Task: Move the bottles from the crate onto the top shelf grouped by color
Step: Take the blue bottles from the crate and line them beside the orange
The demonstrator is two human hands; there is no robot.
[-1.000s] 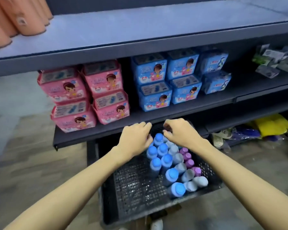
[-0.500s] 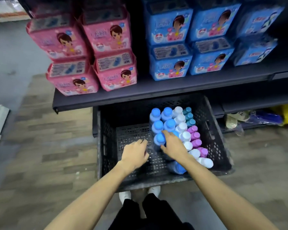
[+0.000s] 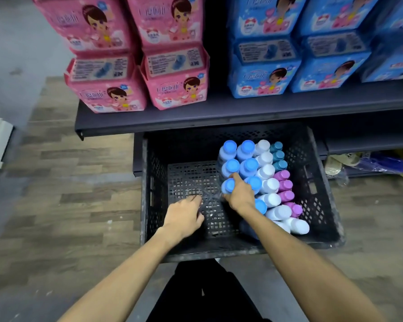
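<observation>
A black plastic crate (image 3: 219, 252) stands on the floor under the shelf. Its right half holds rows of bottles: blue-capped ones (image 3: 229, 146) on the left, then white-capped ones (image 3: 264, 158), with teal caps (image 3: 277, 156) at the back right and purple caps (image 3: 285, 184) at the front right. My right hand (image 3: 241, 196) grips the blue-capped bottle (image 3: 227, 185) in the third row, thumb wedged between the caps. My left hand (image 3: 184, 216) hovers over the crate's bare mesh floor with loosely bent fingers, holding nothing. The top shelf is out of view.
A dark shelf board (image 3: 196, 117) juts out just above the crate's back. Pink packs (image 3: 175, 84) and blue packs (image 3: 263, 75) are stacked on it. Loose goods (image 3: 368, 161) lie on a low shelf at right. My black trousers (image 3: 207, 293) are against the crate's front rim.
The view tilted down and the top shelf left the frame. Both hands came from the back rows to the front; the right took hold of a blue-capped bottle, the left drifted left.
</observation>
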